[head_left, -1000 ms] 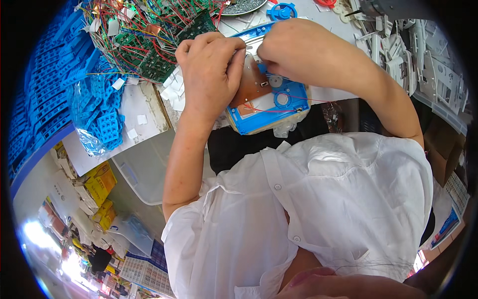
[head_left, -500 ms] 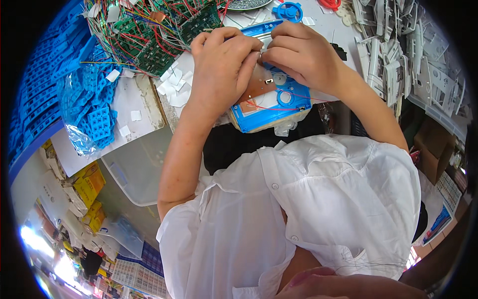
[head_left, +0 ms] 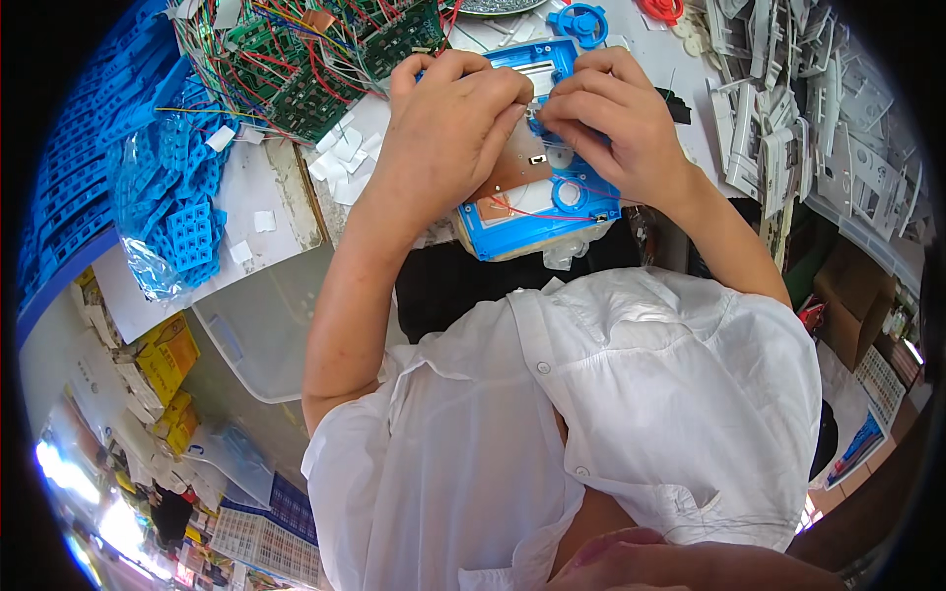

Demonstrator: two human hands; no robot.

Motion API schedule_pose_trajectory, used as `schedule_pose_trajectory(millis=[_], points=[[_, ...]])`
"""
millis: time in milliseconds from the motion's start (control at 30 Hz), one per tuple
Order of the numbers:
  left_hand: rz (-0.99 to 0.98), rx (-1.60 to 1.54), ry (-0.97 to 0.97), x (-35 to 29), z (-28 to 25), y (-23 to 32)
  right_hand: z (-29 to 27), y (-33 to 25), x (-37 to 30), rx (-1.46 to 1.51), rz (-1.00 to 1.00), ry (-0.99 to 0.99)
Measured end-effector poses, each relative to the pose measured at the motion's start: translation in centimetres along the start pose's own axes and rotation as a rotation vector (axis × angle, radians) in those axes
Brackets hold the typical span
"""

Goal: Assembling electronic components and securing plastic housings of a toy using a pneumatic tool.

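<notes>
A blue plastic casing [head_left: 495, 239] lies in front of me at the table's near edge, with a round ring and thin red wires at its near end. Over it sits a brown circuit board [head_left: 514, 165] with a small metal part on top. My left hand [head_left: 443, 123] is closed at the board's far left, thumb and fingers pinched on it and hiding much of its edge. Close beside it, my right hand [head_left: 623, 128] pinches at a small piece over the casing; the fingers cover most of it, so its kind does not show.
Green circuit boards [head_left: 305, 98] tangled with coloured wires are heaped at the far left. Small white pieces [head_left: 345, 158] lie beside them. Bagged blue keypads [head_left: 192, 231] are farther left. White plastic parts [head_left: 759, 128] pile up at the right. A blue ring-shaped part [head_left: 578, 25] lies beyond the casing.
My right hand has shifted slightly right and down, and my left hand a little downward. More of the casing's far end shows between them.
</notes>
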State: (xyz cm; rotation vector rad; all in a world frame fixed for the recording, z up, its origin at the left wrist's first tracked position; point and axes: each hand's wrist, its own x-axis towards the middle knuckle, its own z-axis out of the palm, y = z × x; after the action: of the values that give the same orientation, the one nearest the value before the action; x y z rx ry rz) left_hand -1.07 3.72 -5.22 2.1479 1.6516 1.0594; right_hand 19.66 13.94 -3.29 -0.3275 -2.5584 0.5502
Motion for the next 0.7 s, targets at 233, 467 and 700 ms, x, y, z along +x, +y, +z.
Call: schedule_pose_trajectory(millis=[233, 467, 700], points=[[0.014, 0.016, 0.014, 0.1, 0.1, 0.1, 0.5, -0.8, 0.8, -0.155, 0.059, 0.020], [-0.010, 0.014, -0.023, -0.2, -0.1, 0.2, 0.2, -1.5, 1.5, -0.240, 0.117, -0.041], [0.009, -0.046, 0.045, -0.1, 0.5, -0.1, -2.1, -1.3, 2.1, -0.233, -0.004, -0.259]])
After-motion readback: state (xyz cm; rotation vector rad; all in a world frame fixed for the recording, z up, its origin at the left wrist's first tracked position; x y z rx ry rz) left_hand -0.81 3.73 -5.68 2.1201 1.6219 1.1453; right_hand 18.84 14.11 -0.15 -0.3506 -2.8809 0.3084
